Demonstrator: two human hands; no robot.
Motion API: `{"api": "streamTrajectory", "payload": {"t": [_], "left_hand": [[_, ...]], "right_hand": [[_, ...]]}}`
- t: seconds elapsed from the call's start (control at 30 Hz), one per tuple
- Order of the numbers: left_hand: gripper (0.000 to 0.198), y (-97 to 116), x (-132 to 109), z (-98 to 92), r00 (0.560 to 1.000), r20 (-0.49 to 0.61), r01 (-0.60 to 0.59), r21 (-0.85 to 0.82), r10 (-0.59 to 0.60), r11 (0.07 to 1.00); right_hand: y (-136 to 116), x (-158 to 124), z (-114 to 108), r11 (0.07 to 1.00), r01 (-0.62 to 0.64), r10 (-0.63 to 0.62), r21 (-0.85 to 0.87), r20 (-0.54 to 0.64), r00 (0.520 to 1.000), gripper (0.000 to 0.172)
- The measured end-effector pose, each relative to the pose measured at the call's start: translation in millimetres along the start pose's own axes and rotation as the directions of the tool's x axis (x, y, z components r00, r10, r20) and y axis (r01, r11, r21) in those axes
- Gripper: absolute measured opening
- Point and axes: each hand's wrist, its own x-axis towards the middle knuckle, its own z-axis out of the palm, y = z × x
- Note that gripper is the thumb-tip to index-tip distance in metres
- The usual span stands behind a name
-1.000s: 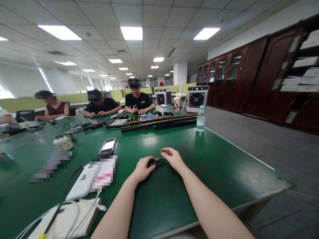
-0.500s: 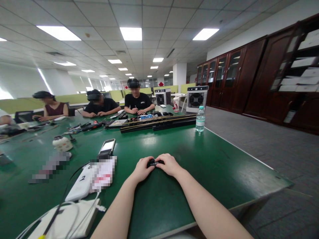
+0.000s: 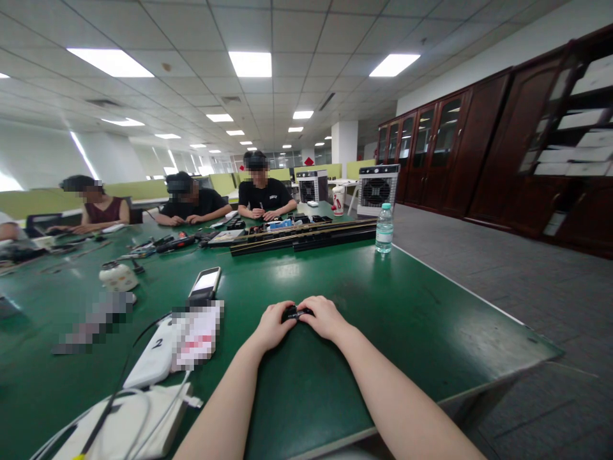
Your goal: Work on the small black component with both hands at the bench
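Between my two hands is a small black object [image 3: 295, 314] with a shiny, lighter middle; its kind cannot be made out. My left hand [image 3: 274, 326] grips its left end, fingers closed around it and thumb on the near side. My right hand [image 3: 326, 317] is closed on the right end in the same way. Both hands rest low over the green tabletop [image 3: 306, 377], thumbs close together. Much of the object is hidden behind the fingers.
A water bottle [image 3: 384, 230] stands ahead to the right, beside long black rails [image 3: 306, 239]. To the left lie a phone [image 3: 205, 284], a white power bank [image 3: 152, 351], cables and a cream box [image 3: 165, 421]. Several people sit across the table.
My hands keep the same hold on the black object, almost without motion. The whole view has shifted very slightly.
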Motion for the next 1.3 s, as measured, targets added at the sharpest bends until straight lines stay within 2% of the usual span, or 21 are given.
{"api": "streamTrajectory", "payload": {"t": [0.7,1.0,1.13,1.3], "left_hand": [[0.036,3,-1,-1.8,1.000,0.001,0.012,-0.012,-0.012,1.000],[0.037,4,-1,-2.5,1.000,0.010,0.018,-0.003,-0.018,1.000],[0.037,4,-1,-2.3,1.000,0.006,0.031,-0.010,-0.030,0.999],[0.038,2,-1,-1.3,1.000,0.003,0.022,-0.010,-0.022,1.000]], "right_hand": [[-1,0,-1,1.000,0.006,-0.006,-0.004,-0.008,1.000,0.018],[-1,0,-1,0.998,-0.053,0.054,-0.023,0.009,0.999,0.019],[3,0,1,0.997,-0.052,0.052,0.055,-0.010,0.999,0.021],[14,1,4,0.950,-0.068,0.075,0.306,-0.011,0.997,0.032]]}}
